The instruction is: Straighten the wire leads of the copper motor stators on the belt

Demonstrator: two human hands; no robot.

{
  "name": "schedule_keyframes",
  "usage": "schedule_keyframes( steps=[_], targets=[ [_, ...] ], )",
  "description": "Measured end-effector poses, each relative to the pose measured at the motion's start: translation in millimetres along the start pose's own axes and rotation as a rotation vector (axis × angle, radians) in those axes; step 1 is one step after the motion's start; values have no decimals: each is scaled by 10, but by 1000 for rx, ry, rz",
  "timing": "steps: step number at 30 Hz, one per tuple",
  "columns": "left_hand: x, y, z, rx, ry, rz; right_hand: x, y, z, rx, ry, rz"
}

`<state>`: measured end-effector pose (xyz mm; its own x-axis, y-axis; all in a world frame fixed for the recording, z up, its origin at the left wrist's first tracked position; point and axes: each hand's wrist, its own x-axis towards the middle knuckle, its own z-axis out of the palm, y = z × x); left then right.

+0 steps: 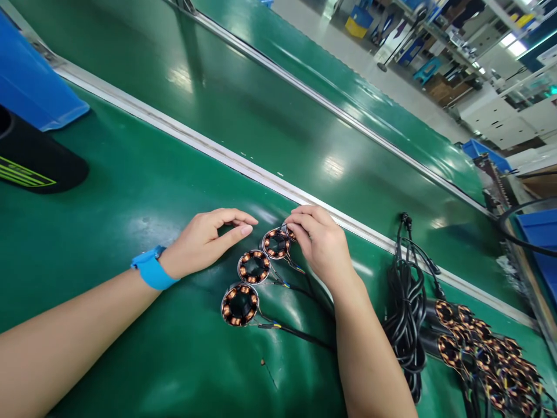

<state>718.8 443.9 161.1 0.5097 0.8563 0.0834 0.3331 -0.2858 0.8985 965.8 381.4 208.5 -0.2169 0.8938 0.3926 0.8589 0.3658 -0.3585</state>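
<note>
Three copper-wound motor stators, a near one [239, 305], a middle one [254, 267] and a farther one [276, 243], stand in a slanting row on the green mat. Coloured leads and black cables trail from them to the right. At the far end of the row, my right hand [319, 241] has its fingers closed on a fourth stator [291, 233], mostly hidden behind them. My left hand [213, 239], with a blue wristband [154, 268], hovers left of the row. Its thumb and fingers are apart and hold nothing.
A coiled black power cable [407, 307] lies to my right, beside a pile of wired stators [491, 354]. At the left are a black tube [39, 154] and a blue bin [39, 75]. A metal rail [187, 129] runs behind my hands, bordering a green conveyor belt [261, 110].
</note>
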Motion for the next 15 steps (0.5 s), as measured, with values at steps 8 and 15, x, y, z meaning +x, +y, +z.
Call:
schedule_keyframes(
  steps=[8,15],
  targets=[
    [-19,27,2,-13,8,12,-24,-62,-105,-16,37,-24],
    [-137,192,2,-35,133,297,-16,-436,-112,40,50,-70]
  ],
)
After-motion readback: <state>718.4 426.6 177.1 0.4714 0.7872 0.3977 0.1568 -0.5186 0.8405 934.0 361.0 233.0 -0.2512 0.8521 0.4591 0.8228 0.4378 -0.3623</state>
